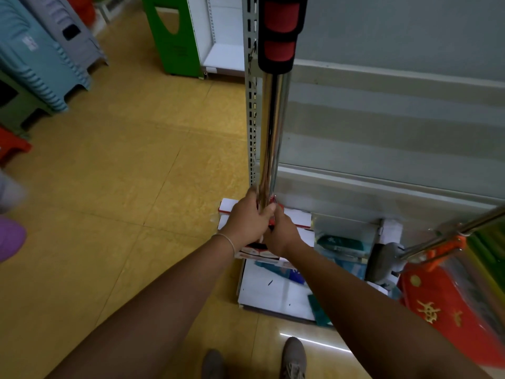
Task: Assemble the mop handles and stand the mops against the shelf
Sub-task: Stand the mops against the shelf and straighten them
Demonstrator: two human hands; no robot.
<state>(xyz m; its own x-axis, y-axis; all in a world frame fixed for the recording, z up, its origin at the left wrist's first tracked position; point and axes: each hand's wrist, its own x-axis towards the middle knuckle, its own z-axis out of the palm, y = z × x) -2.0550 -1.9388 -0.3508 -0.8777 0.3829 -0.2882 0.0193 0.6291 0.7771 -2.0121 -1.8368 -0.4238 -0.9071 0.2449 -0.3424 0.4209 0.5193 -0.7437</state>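
Note:
A shiny metal mop handle stands upright in front of me, topped by a red and black foam grip. My left hand grips the pole low down. Just below and to the right, my right hand holds the red joint piece at the pole's lower end. The mop's lower part is hidden behind my hands. The grey shelf rises right behind the pole. A second mop with a metal handle and orange fitting leans at the right, its grey head near the shelf base.
White and red boxes and flat packaging lie on the floor at the shelf base. A red bag sits at the right. Stacked plastic stools stand at the left, a green stand at the back. My shoes are below.

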